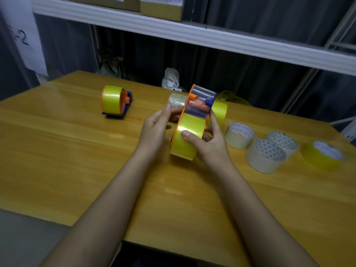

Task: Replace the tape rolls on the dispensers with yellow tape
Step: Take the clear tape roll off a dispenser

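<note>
Two hands, left hand (154,130) & right hand (207,143), grip dispenser (189,130) mid-table (77,151).

bare surface (57,143) is left open between the loaded dispenser (115,102) at the far left and the hands (156,130) at the middle. the right side is crowded by three pale rolls (264,158) and a yellow roll (323,154). overhead room is limited by a shelf (192,35).
</note>
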Demonstrator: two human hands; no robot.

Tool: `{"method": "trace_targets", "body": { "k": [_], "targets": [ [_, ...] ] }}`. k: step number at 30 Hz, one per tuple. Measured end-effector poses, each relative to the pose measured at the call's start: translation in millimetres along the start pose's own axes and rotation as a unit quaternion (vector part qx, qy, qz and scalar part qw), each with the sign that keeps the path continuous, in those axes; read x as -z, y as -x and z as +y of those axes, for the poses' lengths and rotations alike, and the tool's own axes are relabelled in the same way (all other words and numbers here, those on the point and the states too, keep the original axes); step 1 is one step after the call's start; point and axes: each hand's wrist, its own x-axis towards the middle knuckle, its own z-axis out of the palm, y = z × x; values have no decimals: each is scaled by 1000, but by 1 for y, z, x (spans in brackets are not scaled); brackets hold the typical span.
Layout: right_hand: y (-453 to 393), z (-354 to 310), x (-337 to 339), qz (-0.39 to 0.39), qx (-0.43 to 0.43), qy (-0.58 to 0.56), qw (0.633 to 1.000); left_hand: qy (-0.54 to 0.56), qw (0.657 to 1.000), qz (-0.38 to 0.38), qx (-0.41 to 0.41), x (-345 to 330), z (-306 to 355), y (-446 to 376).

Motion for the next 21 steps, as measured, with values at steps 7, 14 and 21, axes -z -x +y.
{"method": "trace_targets", "body": {
  "k": [7,14,21],
  "targets": [
    [-50,-17,-66,-5,-39,-75,996,-83,990,85,-69,39,6,-14],
    [-95,-10,-138,4,-154,-78,985,-200,972,126,-3,77,0,-36],
    [-131,0,-149,27,-173,3,985,-263,962,51,58,91,-17,-68]
  ]
}}
